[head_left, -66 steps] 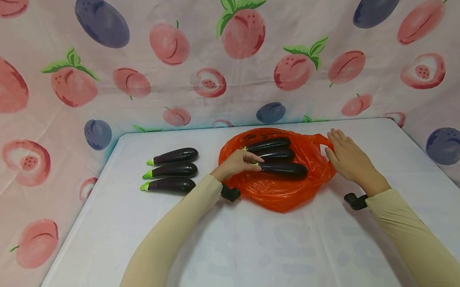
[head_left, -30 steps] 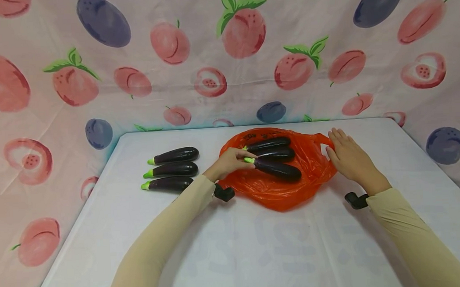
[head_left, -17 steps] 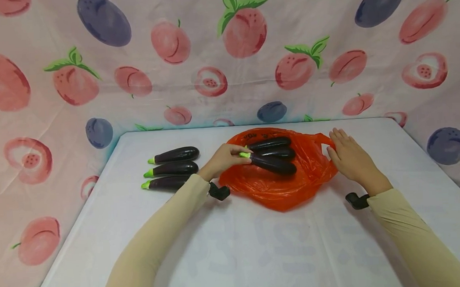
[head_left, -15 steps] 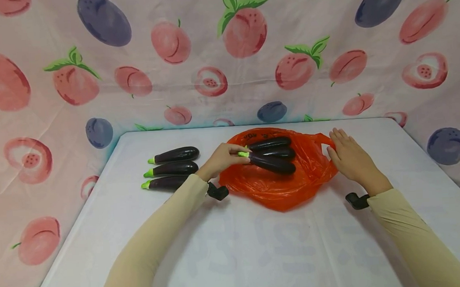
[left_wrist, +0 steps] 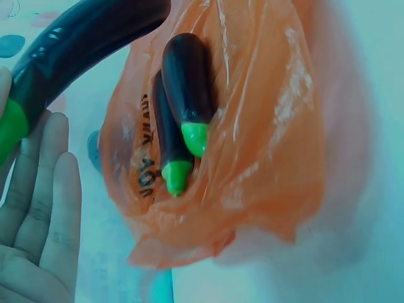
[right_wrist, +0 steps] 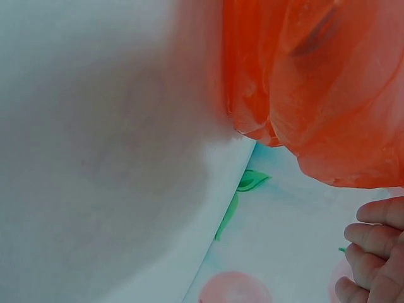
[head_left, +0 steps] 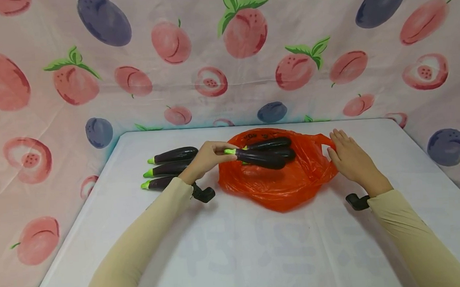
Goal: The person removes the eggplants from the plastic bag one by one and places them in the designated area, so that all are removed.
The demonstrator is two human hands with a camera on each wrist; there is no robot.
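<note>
My left hand point(head_left: 209, 158) pinches an eggplant point(head_left: 260, 158) near its green stem end, between thumb and fingers. That eggplant is raised over the orange-red plastic bag point(head_left: 272, 193), its dark body pointing right. In the left wrist view the held eggplant point(left_wrist: 88, 44) slants across the upper left, clear of the bag. Two more eggplants point(left_wrist: 187, 79) lie on the bag, stems toward the left hand's side. My right hand point(head_left: 351, 158) is at the bag's right handle, fingers straight, thumb against the plastic. In the right wrist view its fingers point(right_wrist: 382, 213) show below the bag point(right_wrist: 341, 126).
Left of the bag, three eggplants point(head_left: 175, 154) lie in a column on the white table point(head_left: 260, 255), partly covered by the left hand and sleeve. A fruit-print cloth point(head_left: 133, 105) hangs behind the table. A dark wrist mount point(head_left: 204, 193) juts from the left wrist.
My left hand has lifted the front eggplant off the bag and drawn it to the left, past the two lying there. The right hand has stayed at the handle.
</note>
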